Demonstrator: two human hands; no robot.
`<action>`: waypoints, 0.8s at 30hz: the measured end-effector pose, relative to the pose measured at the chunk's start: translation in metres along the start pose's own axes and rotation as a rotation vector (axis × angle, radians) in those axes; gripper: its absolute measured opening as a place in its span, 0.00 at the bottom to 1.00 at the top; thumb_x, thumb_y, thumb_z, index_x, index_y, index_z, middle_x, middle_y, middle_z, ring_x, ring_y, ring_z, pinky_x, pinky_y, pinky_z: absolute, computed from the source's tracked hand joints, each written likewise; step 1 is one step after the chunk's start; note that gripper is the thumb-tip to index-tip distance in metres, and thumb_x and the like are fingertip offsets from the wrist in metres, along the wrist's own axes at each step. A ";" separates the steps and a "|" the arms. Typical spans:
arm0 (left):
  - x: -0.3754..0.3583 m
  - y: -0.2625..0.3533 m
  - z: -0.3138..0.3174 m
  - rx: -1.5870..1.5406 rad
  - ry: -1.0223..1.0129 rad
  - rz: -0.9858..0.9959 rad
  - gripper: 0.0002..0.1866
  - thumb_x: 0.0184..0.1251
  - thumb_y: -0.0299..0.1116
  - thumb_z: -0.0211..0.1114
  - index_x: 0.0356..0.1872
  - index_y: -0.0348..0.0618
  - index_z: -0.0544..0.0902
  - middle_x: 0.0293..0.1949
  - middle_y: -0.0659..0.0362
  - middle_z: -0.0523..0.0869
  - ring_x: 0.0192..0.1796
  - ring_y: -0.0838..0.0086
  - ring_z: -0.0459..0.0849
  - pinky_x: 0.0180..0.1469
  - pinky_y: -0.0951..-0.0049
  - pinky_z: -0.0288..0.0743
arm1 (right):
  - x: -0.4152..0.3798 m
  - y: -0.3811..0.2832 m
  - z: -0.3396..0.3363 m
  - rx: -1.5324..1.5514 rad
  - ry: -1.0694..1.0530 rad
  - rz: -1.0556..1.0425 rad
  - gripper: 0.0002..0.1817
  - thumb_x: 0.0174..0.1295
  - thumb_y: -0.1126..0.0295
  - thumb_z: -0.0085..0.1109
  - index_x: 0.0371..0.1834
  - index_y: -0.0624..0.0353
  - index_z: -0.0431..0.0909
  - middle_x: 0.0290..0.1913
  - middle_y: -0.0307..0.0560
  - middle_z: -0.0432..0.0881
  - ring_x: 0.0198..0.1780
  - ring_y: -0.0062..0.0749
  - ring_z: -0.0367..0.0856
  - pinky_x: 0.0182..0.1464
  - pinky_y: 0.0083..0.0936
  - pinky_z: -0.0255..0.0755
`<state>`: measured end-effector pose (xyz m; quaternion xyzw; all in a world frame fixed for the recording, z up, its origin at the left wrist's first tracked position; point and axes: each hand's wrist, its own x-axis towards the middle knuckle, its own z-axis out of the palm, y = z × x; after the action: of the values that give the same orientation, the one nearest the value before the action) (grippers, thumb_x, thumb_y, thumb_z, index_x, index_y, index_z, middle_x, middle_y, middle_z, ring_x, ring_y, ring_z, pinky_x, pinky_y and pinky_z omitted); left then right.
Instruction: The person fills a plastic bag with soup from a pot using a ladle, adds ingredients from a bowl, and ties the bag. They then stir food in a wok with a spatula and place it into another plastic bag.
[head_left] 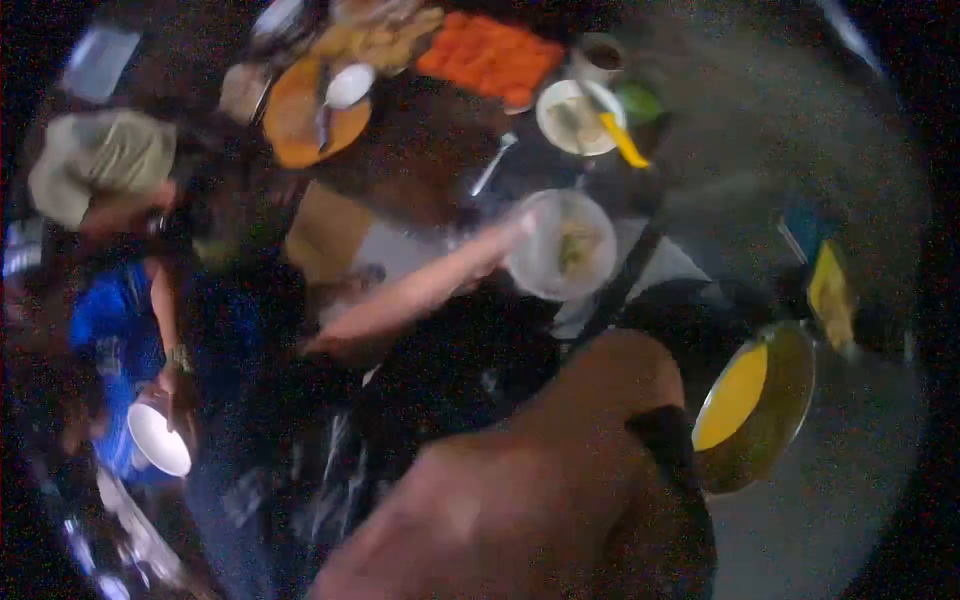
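A large, blurred hand fills the bottom centre, and it appears to be my left hand. Its fingers are curled, seemingly around the black handle of a pan. The metal pan is tilted at the right, with a smooth yellow mass along its left side. My right hand does not show. Past my hand, another person's forearm reaches in from the left to a pale round bowl with some green food inside.
Farther off are an orange board with a knife, a block of orange-red pieces, and a white bowl with a yellow-handled utensil. At left, a person in blue holds a white bowl. A yellow packet lies beyond the pan.
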<state>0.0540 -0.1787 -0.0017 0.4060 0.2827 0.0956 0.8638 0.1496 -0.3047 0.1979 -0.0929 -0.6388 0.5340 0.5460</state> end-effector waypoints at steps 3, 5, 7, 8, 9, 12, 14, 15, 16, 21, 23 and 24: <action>0.021 0.004 0.003 0.298 0.183 -0.044 0.33 0.56 0.58 0.47 0.58 0.48 0.59 0.55 0.60 0.66 0.55 0.70 0.66 0.53 0.67 0.65 | -0.005 -0.001 -0.001 0.017 -0.021 -0.006 0.07 0.47 0.70 0.57 0.29 0.59 0.74 0.30 0.43 0.76 0.35 0.27 0.74 0.38 0.24 0.68; 0.027 0.000 0.001 0.310 0.179 -0.063 0.33 0.56 0.57 0.48 0.58 0.47 0.59 0.54 0.60 0.67 0.54 0.70 0.67 0.52 0.68 0.66 | -0.019 0.000 0.007 0.003 0.005 -0.010 0.07 0.47 0.71 0.57 0.29 0.59 0.74 0.30 0.43 0.76 0.34 0.27 0.74 0.38 0.24 0.68; 0.042 0.011 -0.011 0.302 0.172 -0.080 0.32 0.56 0.56 0.49 0.57 0.47 0.60 0.53 0.60 0.68 0.53 0.70 0.68 0.50 0.69 0.66 | -0.015 0.007 0.007 -0.032 0.056 0.003 0.06 0.47 0.72 0.57 0.29 0.59 0.74 0.30 0.43 0.76 0.34 0.27 0.74 0.38 0.24 0.68; 0.053 0.010 -0.010 0.304 0.148 -0.096 0.32 0.56 0.56 0.49 0.57 0.46 0.60 0.52 0.60 0.68 0.52 0.70 0.68 0.50 0.69 0.67 | -0.020 0.009 0.005 -0.065 0.114 0.014 0.06 0.47 0.72 0.57 0.29 0.59 0.74 0.30 0.43 0.76 0.34 0.26 0.74 0.37 0.23 0.68; 0.066 0.012 -0.010 0.304 0.130 -0.112 0.32 0.56 0.55 0.49 0.57 0.46 0.61 0.52 0.60 0.69 0.52 0.71 0.69 0.49 0.70 0.67 | -0.024 0.009 0.001 -0.105 0.169 0.024 0.06 0.47 0.73 0.57 0.29 0.59 0.75 0.30 0.43 0.76 0.34 0.26 0.74 0.37 0.23 0.68; 0.104 0.011 -0.004 0.348 0.035 -0.142 0.31 0.56 0.54 0.51 0.56 0.45 0.62 0.50 0.60 0.70 0.50 0.71 0.71 0.47 0.71 0.69 | -0.054 0.001 -0.014 -0.302 0.487 0.117 0.06 0.47 0.74 0.57 0.29 0.59 0.75 0.31 0.43 0.77 0.34 0.26 0.74 0.37 0.23 0.69; 0.112 0.011 -0.005 0.370 -0.032 -0.158 0.30 0.56 0.53 0.52 0.55 0.45 0.62 0.49 0.60 0.71 0.48 0.72 0.72 0.46 0.72 0.69 | -0.088 -0.011 -0.010 -0.611 0.975 0.280 0.05 0.47 0.75 0.57 0.29 0.59 0.75 0.31 0.43 0.77 0.33 0.25 0.74 0.37 0.23 0.69; 0.120 0.010 -0.005 0.379 -0.061 -0.165 0.30 0.56 0.53 0.52 0.55 0.45 0.63 0.48 0.60 0.72 0.48 0.72 0.72 0.45 0.72 0.70 | -0.114 -0.016 -0.015 -0.925 1.298 0.416 0.08 0.45 0.77 0.57 0.31 0.60 0.74 0.30 0.42 0.77 0.34 0.23 0.74 0.36 0.20 0.69; 0.130 0.008 -0.004 0.378 -0.084 -0.170 0.30 0.56 0.53 0.52 0.55 0.44 0.63 0.48 0.60 0.72 0.47 0.72 0.73 0.45 0.72 0.70 | -0.154 -0.023 -0.033 -1.219 1.456 0.376 0.10 0.45 0.76 0.58 0.33 0.60 0.73 0.30 0.42 0.76 0.32 0.25 0.74 0.35 0.21 0.69; 0.147 0.032 0.038 0.420 0.105 -0.288 0.31 0.55 0.54 0.53 0.54 0.44 0.63 0.47 0.60 0.73 0.47 0.73 0.73 0.45 0.75 0.70 | -0.303 -0.043 -0.132 -2.140 1.654 0.544 0.16 0.44 0.67 0.60 0.37 0.59 0.72 0.35 0.50 0.74 0.38 0.45 0.71 0.42 0.33 0.66; 0.155 0.019 0.046 0.309 0.049 -0.244 0.32 0.54 0.55 0.53 0.55 0.43 0.62 0.48 0.59 0.72 0.49 0.73 0.71 0.47 0.74 0.68 | -0.339 -0.029 -0.179 -2.203 1.513 0.762 0.17 0.45 0.67 0.59 0.39 0.60 0.71 0.38 0.53 0.73 0.41 0.47 0.70 0.44 0.34 0.65; 0.146 0.004 0.077 0.268 -0.020 -0.210 0.34 0.53 0.57 0.54 0.55 0.43 0.62 0.49 0.59 0.71 0.51 0.73 0.69 0.49 0.73 0.66 | -0.380 -0.034 -0.173 -2.143 1.545 0.728 0.17 0.45 0.67 0.59 0.39 0.60 0.71 0.38 0.53 0.73 0.41 0.47 0.70 0.44 0.34 0.65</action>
<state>0.2181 -0.1685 -0.0192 0.4865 0.3255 -0.0378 0.8099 0.4504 -0.4848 -0.0314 -0.8983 -0.2108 -0.2923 0.2514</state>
